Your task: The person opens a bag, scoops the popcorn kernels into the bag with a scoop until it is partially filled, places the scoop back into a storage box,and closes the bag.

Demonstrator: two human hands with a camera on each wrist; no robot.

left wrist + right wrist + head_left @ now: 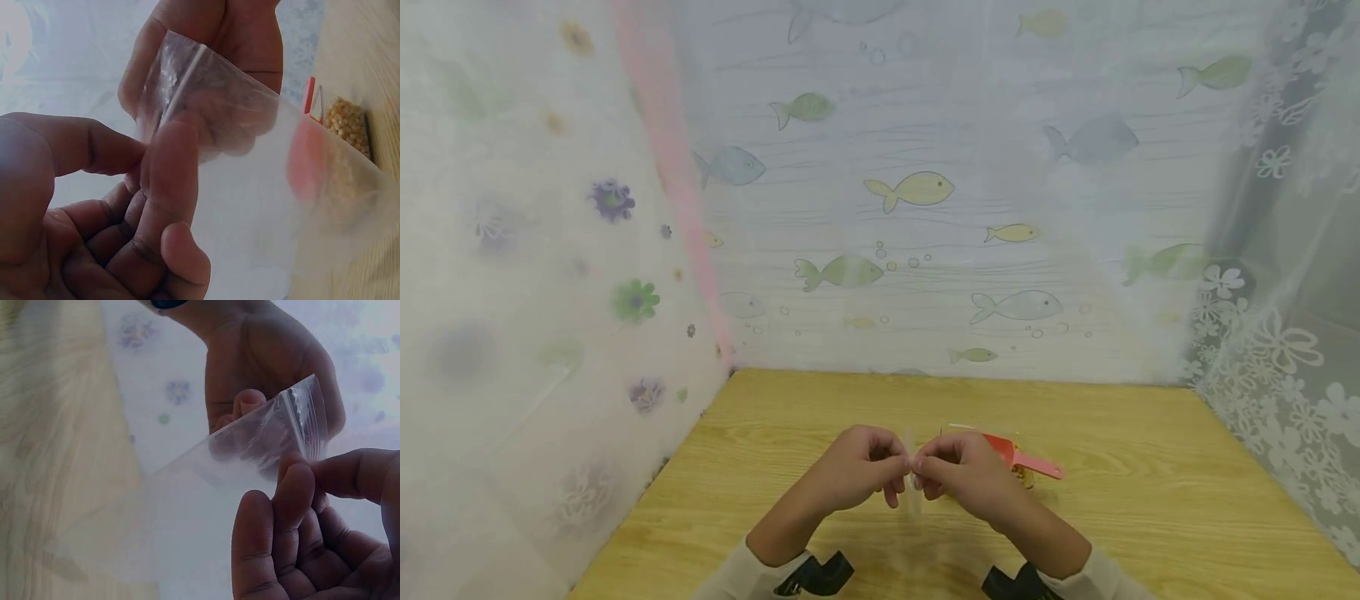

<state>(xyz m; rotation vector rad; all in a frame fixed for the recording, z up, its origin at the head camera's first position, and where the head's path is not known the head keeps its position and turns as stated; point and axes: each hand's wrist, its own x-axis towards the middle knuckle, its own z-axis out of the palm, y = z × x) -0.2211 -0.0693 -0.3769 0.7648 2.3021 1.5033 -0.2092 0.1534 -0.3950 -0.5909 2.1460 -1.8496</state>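
Two hands meet above a wooden table (1150, 500), both pinching the top edge of one small clear plastic bag (250, 187). It is a zip bag, see-through and looking empty, and it hangs down from the fingers just over the table's near middle. From the head view the bag (913, 487) is only a faint shimmer between the knuckles. The left hand (859, 472) grips one side of the bag's mouth between thumb and forefinger, its other fingers curled in. The right hand (964, 468) pinches the opposite side in the same way, fingertips nearly touching those of the left. In the right wrist view the zip strip (300, 419) runs along the bag's upper edge, just beside the thumb. Behind the bag, on the table, lies a red scoop (1022, 458) with a pink handle, just beyond the right hand. Beside the scoop sits a small heap of yellow kernels (345, 122). Past the table's far edge hangs a pale curtain (925, 208) printed with fish
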